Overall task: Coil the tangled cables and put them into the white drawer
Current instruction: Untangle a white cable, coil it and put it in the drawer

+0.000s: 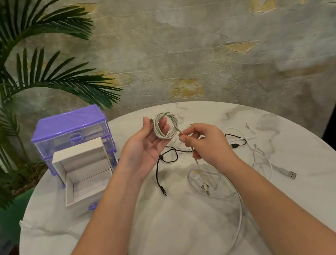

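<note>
My left hand [144, 147] holds a small coil of grey-white cable [165, 125] looped around its fingers, above the table. My right hand [205, 143] pinches the same cable's loose strand just right of the coil. The rest of that cable [237, 225] runs down in a wide loop over the table toward me. A black cable [163, 160] lies under my hands. A white USB cable [284, 173] lies to the right. The white drawer [68, 191] stands pulled out and open at the left, with nothing visible inside.
A purple drawer unit [68, 127] stands behind the white drawer on the round marble table [312, 204]. A palm plant [7, 84] fills the left side. A rough wall stands behind the table. Another black cable end [236, 142] lies at the right.
</note>
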The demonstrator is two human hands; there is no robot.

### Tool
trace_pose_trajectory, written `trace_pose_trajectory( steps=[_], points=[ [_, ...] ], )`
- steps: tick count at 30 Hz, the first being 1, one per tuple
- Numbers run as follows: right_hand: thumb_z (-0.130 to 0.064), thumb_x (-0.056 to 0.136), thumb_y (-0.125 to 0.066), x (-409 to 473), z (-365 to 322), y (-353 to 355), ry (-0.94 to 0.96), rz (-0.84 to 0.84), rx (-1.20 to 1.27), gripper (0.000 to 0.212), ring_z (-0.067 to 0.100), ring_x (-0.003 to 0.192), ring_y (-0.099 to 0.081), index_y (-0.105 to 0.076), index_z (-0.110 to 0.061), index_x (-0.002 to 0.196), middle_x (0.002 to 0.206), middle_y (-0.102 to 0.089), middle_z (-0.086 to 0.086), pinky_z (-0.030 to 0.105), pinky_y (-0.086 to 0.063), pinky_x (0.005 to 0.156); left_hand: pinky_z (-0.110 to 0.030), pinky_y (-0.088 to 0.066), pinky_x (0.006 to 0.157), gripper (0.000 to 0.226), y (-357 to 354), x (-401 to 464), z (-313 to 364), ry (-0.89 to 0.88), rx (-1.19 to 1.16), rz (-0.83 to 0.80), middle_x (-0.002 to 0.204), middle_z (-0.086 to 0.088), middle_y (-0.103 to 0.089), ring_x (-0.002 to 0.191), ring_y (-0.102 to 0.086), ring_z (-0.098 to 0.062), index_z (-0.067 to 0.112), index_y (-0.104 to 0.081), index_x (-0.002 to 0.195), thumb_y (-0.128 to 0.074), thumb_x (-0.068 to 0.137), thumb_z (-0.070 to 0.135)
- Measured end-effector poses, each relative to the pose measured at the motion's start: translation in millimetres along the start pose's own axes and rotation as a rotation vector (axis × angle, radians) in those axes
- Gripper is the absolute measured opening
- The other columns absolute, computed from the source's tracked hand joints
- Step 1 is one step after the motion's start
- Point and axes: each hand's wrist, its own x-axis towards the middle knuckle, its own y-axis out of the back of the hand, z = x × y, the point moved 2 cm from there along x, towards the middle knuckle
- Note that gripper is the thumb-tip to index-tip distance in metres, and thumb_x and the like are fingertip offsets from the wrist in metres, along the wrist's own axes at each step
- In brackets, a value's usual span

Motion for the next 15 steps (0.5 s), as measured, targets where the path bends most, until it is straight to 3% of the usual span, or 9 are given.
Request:
trace_pose_trajectory(
  steps=[4,7,10,15],
  points=[
    [-0.021,0.085,-0.073,-1.1,1.9,-1.1,0.008,0.0,-0.05,0.015,0.017,0.046,-0.055,-0.066,-0.029,0.074,0.064,-0.057,-0.003,0.039,-0.054,0.065,-0.032,-0.059,0.08,0.029,-0.4,1.3,-2.0,-0.047,0.1,0.091,0.085,-0.006,-0.075,0.075,-0.072,-0.014,0.004,-0.065,0.094,-0.05,0.098,0.029],
    [-0.023,0.084,-0.074,-0.4,2.3,-1.4,0.02,0.018,-0.089,0.013,0.016,0.049,-0.054,-0.067,-0.029,0.074,0.063,-0.058,-0.004,0.037,-0.052,0.067,-0.035,-0.057,0.082,0.03,2.0,2.4,-2.8,-0.04,0.133,0.162,0.077,-0.003,-0.074,0.067,-0.07,-0.011,0.006,-0.063,0.091,-0.05,0.098,0.032],
    [-0.029,0.082,-0.075,1.4,4.2,0.6,0.016,0.09,-0.112,0.006,0.014,0.056,-0.054,-0.072,-0.027,0.077,0.062,-0.057,-0.007,0.042,-0.056,0.069,-0.036,-0.056,0.087,0.025,1.9,2.6,1.4,0.004,0.123,0.137,0.073,-0.002,-0.071,0.068,-0.068,-0.012,0.009,-0.061,0.092,-0.052,0.097,0.032],
    [-0.044,0.086,-0.068,-1.8,-1.5,5.2,0.045,0.177,-0.208,0.025,0.012,0.065,-0.058,-0.073,-0.02,0.08,0.07,-0.065,-0.006,0.03,-0.047,0.062,-0.031,-0.058,0.084,0.023,7.5,3.7,8.2,-0.049,0.287,0.058,0.078,-0.001,-0.063,0.075,-0.064,-0.011,0.005,-0.064,0.101,-0.066,0.087,0.023]
  ],
)
